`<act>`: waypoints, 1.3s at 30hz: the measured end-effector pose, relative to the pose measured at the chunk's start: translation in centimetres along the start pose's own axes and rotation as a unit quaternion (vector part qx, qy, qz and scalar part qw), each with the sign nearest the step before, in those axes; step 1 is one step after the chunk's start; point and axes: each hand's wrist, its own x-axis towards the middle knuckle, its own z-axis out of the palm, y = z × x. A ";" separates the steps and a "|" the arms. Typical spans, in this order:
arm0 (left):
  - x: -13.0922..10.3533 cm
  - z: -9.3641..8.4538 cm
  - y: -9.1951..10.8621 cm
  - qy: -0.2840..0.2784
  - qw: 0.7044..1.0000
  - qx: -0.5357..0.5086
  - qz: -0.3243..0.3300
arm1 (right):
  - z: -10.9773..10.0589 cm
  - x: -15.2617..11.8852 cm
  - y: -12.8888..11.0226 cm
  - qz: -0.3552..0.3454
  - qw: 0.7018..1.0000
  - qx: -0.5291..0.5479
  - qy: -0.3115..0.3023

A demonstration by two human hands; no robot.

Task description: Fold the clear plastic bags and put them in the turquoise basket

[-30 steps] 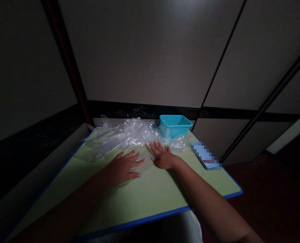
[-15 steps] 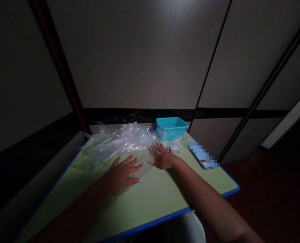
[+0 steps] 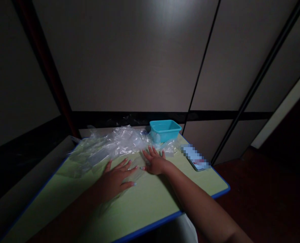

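Observation:
My left hand lies flat with its fingers spread, palm down on a thin clear plastic bag on the table. To its right, my right hand also rests palm down with fingers apart, on the same clear plastic. Beyond both hands spreads a crumpled heap of clear plastic bags. A turquoise plastic basket stands behind my right hand, with some clear plastic against its front. Parts of the flat bag are hidden under my hands.
A phone lies near the right edge of the light green table, which has a blue rim. Cabinet panels rise directly behind the table. Something white shows below the front edge.
The view has shifted a little, so everything sits slightly further left. Both hands stay spread on the plastic, with hardly any movement against the table.

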 end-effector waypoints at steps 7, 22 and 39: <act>-0.2 0.0 0.1 0.005 1.000 0.006 0.008 | -0.3 0.4 1.2 0.128 0.990 -0.046 0.024; -0.2 0.4 -0.3 0.028 0.999 0.029 0.000 | -0.4 0.0 0.9 -0.013 0.994 0.018 0.106; -0.3 0.7 -0.4 0.043 0.999 0.029 -0.009 | 0.6 -0.1 0.1 -0.102 0.995 0.009 0.000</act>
